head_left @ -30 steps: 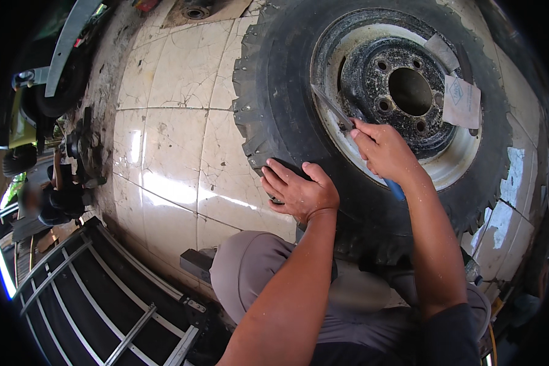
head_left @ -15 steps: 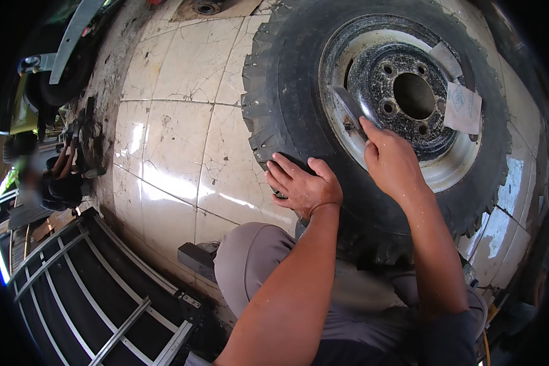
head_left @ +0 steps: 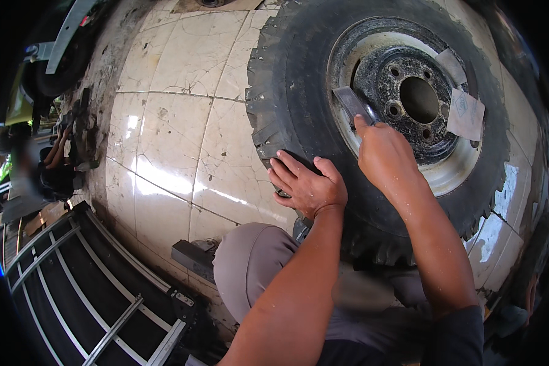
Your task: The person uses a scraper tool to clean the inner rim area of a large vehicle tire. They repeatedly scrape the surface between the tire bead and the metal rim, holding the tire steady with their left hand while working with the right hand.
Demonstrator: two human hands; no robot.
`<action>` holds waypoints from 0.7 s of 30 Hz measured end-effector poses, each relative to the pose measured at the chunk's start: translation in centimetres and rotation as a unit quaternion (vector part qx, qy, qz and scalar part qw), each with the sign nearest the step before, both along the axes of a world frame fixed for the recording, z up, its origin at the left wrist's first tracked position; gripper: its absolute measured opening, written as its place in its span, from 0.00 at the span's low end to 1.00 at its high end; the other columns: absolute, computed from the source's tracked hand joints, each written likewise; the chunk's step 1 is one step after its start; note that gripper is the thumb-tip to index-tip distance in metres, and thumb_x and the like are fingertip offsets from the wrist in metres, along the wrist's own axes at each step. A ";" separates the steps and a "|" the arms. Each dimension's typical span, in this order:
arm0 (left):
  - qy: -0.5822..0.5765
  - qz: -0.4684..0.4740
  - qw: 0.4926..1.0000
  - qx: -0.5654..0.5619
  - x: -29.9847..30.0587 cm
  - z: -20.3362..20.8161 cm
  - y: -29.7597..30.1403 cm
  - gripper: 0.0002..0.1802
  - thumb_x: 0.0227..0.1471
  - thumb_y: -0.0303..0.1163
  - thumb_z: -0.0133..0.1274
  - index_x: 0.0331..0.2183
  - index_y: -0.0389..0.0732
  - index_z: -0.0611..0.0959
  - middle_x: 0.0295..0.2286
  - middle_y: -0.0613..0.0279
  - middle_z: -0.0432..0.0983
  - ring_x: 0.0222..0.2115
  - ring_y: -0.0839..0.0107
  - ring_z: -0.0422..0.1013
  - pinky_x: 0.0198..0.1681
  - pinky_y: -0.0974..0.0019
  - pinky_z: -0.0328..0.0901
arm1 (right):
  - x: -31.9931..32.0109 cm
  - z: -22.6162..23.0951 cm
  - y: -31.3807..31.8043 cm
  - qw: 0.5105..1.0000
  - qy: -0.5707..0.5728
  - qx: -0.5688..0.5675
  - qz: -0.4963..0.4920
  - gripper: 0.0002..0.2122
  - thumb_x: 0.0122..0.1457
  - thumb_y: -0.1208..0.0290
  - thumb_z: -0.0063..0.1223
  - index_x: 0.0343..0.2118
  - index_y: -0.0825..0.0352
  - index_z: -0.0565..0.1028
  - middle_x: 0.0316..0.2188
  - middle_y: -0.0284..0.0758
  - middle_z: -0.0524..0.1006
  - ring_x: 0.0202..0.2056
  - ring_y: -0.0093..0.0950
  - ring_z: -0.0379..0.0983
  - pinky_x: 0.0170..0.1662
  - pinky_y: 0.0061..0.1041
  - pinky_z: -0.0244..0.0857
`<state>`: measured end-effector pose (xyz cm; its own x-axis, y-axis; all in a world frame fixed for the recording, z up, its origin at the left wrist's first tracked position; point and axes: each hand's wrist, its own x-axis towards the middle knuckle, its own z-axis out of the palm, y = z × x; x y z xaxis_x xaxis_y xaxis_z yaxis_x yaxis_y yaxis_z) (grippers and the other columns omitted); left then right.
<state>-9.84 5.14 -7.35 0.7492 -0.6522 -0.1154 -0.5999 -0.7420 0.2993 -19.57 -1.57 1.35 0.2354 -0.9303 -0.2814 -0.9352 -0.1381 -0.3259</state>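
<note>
The right hand (head_left: 387,152) is closed around a flat metal tool (head_left: 349,102), which is over the left edge of the pale rim (head_left: 451,174). The left hand (head_left: 311,186), its fingers spread, rests on the black tyre (head_left: 299,91). The tyre lies flat on the tiled floor (head_left: 171,128), well apart from the floor's left edge.
</note>
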 end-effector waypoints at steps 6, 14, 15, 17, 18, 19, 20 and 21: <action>-0.003 0.004 1.000 -0.003 0.1 -0.3 0.1 0.43 0.54 0.49 0.41 0.66 0.38 0.56 0.66 0.46 0.49 0.68 0.51 0.41 0.63 0.33 0.37 | 0.9 -0.1 0.5 0.999 -0.002 0.016 -0.037 0.21 0.56 0.78 0.49 0.55 0.73 0.72 0.35 0.55 0.78 0.37 0.50 0.78 0.43 0.43 0.72; 0.000 -0.003 1.000 -0.007 0.0 -0.3 0.0 0.42 0.54 0.49 0.41 0.66 0.38 0.56 0.66 0.47 0.48 0.68 0.52 0.41 0.64 0.33 0.37 | -2.4 0.6 -1.5 0.965 -0.184 0.058 -0.180 0.24 0.58 0.71 0.48 0.58 0.72 0.69 0.43 0.57 0.77 0.45 0.49 0.76 0.51 0.42 0.66; 0.004 -0.001 1.000 -0.004 0.0 -0.2 0.0 0.42 0.55 0.49 0.41 0.66 0.38 0.56 0.66 0.47 0.48 0.68 0.52 0.41 0.64 0.34 0.37 | -2.8 0.5 -0.6 0.955 -0.201 0.081 -0.202 0.24 0.58 0.70 0.49 0.58 0.71 0.69 0.43 0.57 0.77 0.45 0.49 0.76 0.50 0.42 0.66; 0.010 0.001 1.000 0.002 -0.1 0.1 0.1 0.42 0.55 0.49 0.40 0.66 0.38 0.56 0.66 0.47 0.48 0.68 0.52 0.41 0.64 0.34 0.37 | -3.3 0.4 1.0 0.957 -0.196 0.087 -0.195 0.23 0.59 0.70 0.50 0.58 0.67 0.70 0.42 0.55 0.77 0.44 0.49 0.76 0.48 0.42 0.66; 0.001 -0.001 1.000 -0.003 0.0 0.1 0.1 0.42 0.55 0.48 0.41 0.66 0.38 0.56 0.66 0.47 0.49 0.68 0.52 0.42 0.64 0.33 0.37 | -3.5 0.5 1.7 0.958 -0.193 0.087 -0.191 0.22 0.60 0.70 0.50 0.58 0.66 0.70 0.42 0.54 0.78 0.43 0.49 0.76 0.46 0.42 0.67; -0.007 -0.003 1.000 -0.008 0.0 0.0 -0.1 0.41 0.56 0.48 0.41 0.66 0.38 0.56 0.65 0.47 0.50 0.67 0.52 0.42 0.64 0.33 0.38 | -3.7 0.9 2.1 0.966 -0.176 0.096 -0.163 0.22 0.60 0.71 0.50 0.58 0.64 0.71 0.41 0.53 0.78 0.43 0.49 0.76 0.46 0.42 0.67; -0.013 -0.006 1.000 -0.010 -0.2 -0.1 0.0 0.41 0.56 0.48 0.41 0.66 0.38 0.56 0.65 0.46 0.51 0.67 0.52 0.43 0.64 0.33 0.38 | -3.8 1.2 2.6 0.972 -0.156 0.108 -0.136 0.21 0.60 0.72 0.50 0.58 0.63 0.71 0.40 0.53 0.79 0.42 0.49 0.76 0.45 0.43 0.67; -0.015 -0.005 1.000 -0.009 -0.3 -0.2 0.0 0.41 0.56 0.48 0.41 0.66 0.38 0.56 0.65 0.47 0.51 0.67 0.52 0.44 0.64 0.33 0.38 | -4.0 -0.1 3.4 0.987 -0.143 0.018 -0.070 0.21 0.60 0.74 0.49 0.58 0.60 0.72 0.37 0.50 0.80 0.40 0.48 0.77 0.43 0.44 0.69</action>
<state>-10.13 5.14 -7.51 0.7456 -0.6615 -0.0805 -0.6163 -0.7305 0.2943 -23.55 1.79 1.29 0.1794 -0.9498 -0.2563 -0.8136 0.0032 -0.5814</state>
